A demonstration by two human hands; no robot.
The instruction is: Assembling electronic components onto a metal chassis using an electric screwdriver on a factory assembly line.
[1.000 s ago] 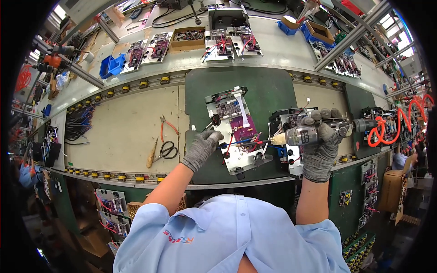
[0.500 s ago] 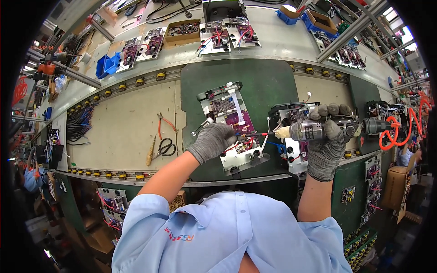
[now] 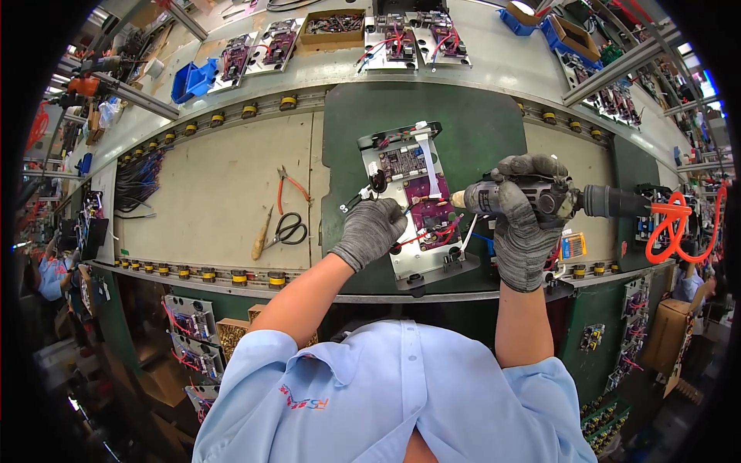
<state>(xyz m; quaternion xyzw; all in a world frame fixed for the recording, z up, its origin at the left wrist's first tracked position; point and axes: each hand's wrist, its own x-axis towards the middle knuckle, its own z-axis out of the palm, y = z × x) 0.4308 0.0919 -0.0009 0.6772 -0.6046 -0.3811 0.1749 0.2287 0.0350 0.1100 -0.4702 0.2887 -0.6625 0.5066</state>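
Observation:
My right hand [image 3: 523,224], in a grey knit glove, is wrapped round a pneumatic screwdriver [image 3: 482,199] held level, its bit pointing left over a circuit board assembly [image 3: 421,262]. This assembly is a metal plate with purple boards, a white ribbon cable and red wires, lying slightly tilted on a green mat [image 3: 347,108]. My left hand [image 3: 372,231], gloved alike, rests at the plate's left edge. Its fingers are closed close to the bit's tip; what they pinch is hidden. Beneath my right hand, a second assembly [image 3: 552,262] is mostly covered.
Red-handled pliers [image 3: 282,189], black scissors [image 3: 289,229] and a wooden-handled tool [image 3: 261,239] lie left of the mat. Dark wires [image 3: 139,185] are bundled farther left. A coiled orange hose [image 3: 656,231] trails from the screwdriver. Finished-looking boards [image 3: 392,46] and a parts box [image 3: 332,27] line the far shelf.
The screwdriver and my right hand have moved left and up, bringing the bit over the near assembly. The view has shifted a little; my left hand stays at the plate's left edge.

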